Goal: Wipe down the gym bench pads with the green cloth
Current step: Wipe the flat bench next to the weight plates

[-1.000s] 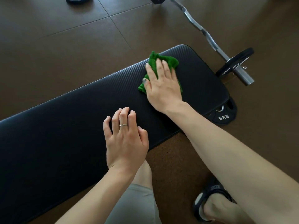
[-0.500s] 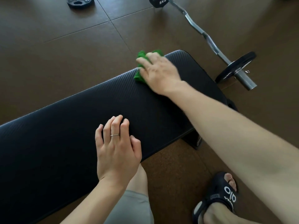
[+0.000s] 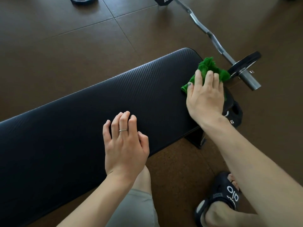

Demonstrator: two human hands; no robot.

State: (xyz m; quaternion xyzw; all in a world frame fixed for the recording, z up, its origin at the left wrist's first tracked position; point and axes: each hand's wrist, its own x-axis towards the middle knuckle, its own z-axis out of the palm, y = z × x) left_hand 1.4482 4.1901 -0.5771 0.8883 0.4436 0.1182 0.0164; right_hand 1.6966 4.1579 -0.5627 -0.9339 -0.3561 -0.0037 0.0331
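A long black ribbed bench pad (image 3: pixel 98 102) runs from lower left to upper right. The crumpled green cloth (image 3: pixel 208 66) lies on the pad's right end, partly over its edge. My right hand (image 3: pixel 205 97) presses down on the cloth with fingers spread flat; the cloth's near part is hidden under the palm. My left hand (image 3: pixel 125 143), with a ring on one finger, rests on the pad near its front edge, fingertips bent against the surface.
A curl bar (image 3: pixel 213 40) with a black plate (image 3: pixel 244 66) lies on the brown floor at upper right. A 5 kg plate (image 3: pixel 232 115) sits under the bench's right end. Another plate (image 3: pixel 82 0) lies at the top. My foot in a black slipper (image 3: pixel 219 199) stands at lower right.
My right hand has swept the cloth from the pad's far edge across to its right end. The left hand has stayed planted on the pad.
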